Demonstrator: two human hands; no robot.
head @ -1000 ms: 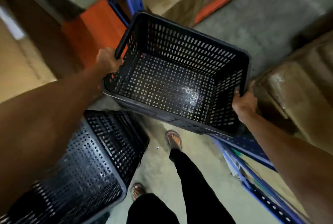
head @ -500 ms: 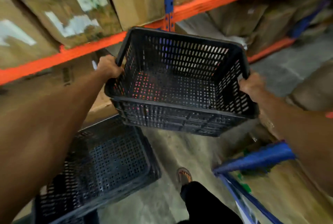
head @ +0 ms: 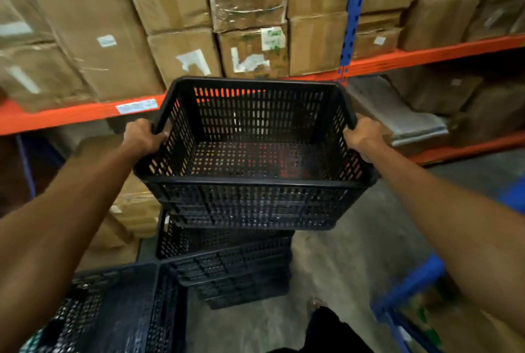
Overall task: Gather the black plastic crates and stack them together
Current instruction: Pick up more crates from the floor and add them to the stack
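A: 1 black crate [head: 255,153] is held up in the air, open side up; it is carried level, probably so that it can be dropped straight into another.

B: The grip is worth a look; the left hand [head: 143,136] is wrapped shut around the left rim, and the right hand [head: 365,138] is clamped closed on the right rim; opposite sides are taken, so the load is balanced and no tilt is seen.

A: Directly below, a stack of crates [head: 227,264] is seen on the concrete floor [head: 355,267]; the held crate is kept above it, not yet touching; alignment is judged to be the reason for the pause in height.

B: Another crate [head: 119,310] is noticed at the lower left, just beside the stack, still to be gathered, it would seem.

A: Behind, cardboard boxes [head: 176,8] are packed on an orange shelf beam [head: 71,116]; the crate is kept clear of that beam.

B: Next, a straight lowering is called for; the corners must be matched, or the nesting could be jammed.
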